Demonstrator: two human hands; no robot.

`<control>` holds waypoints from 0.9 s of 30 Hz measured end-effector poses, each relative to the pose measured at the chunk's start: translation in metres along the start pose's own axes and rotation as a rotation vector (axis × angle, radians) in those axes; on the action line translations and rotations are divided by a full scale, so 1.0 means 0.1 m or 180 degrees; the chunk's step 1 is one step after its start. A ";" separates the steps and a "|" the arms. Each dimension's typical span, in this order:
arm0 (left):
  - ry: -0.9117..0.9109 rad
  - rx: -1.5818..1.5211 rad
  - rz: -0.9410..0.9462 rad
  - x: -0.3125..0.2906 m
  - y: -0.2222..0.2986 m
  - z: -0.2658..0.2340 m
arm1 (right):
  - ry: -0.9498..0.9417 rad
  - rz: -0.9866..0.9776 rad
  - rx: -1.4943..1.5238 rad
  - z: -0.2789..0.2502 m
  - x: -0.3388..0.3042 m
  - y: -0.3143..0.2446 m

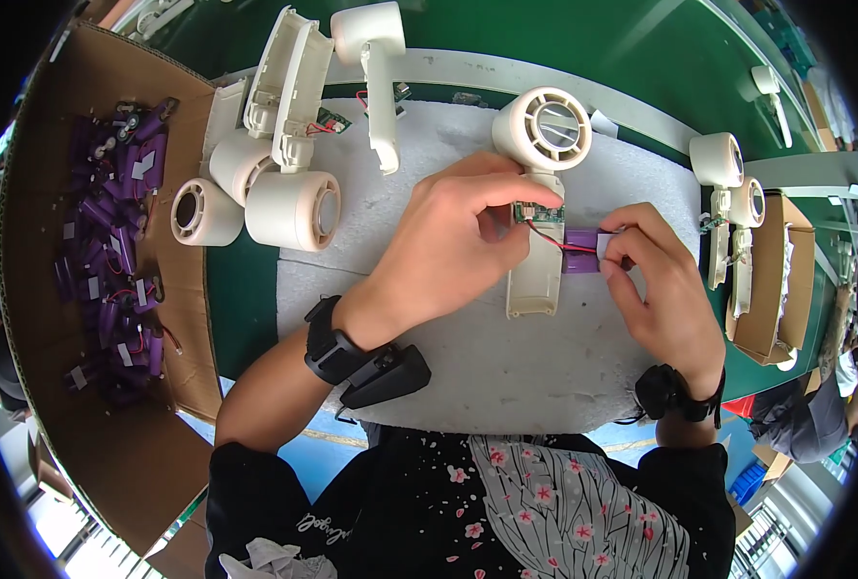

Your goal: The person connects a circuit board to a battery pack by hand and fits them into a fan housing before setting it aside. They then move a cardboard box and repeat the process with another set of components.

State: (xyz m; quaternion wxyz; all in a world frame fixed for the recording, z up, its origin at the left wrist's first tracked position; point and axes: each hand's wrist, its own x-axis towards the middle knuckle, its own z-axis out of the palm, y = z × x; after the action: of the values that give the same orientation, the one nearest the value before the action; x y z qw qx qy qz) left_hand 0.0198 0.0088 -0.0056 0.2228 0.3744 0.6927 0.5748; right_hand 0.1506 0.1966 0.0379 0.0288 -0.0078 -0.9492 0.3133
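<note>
A cardboard box (173, 318) of purple cells lay at the far left of the surface (506, 376), with 2 cream fan housings (294, 207) beside it. The left hand (453, 246) pinched the small green circuit board (539, 212) on the open fan shell (537, 193); the board looked light and fragile, best held by its edges. The right hand (665, 289) pinched the purple battery (583, 249), stiff and smooth, joined to the board by thin wires.

Left hand (448, 246) pinching a small green circuit board (539, 212) on an open cream fan handle (537, 275) at centre. Right hand (663, 280), at three o'clock, gripping a purple battery cell (580, 250). Cardboard box of purple cells (110, 241) at nine o'clock.
</note>
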 end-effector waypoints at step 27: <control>0.0277 -0.0264 -0.0012 0.00 0.00 0.04 | 0.2360 0.0965 0.2076 -0.13 0.19 0.25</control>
State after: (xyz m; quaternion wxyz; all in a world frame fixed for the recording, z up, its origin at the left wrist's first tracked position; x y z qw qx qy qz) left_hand 0.0231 0.0114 -0.0062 0.2088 0.3382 0.6780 0.6183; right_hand 0.1319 0.2253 0.0340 0.3185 -0.2465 -0.7163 0.5698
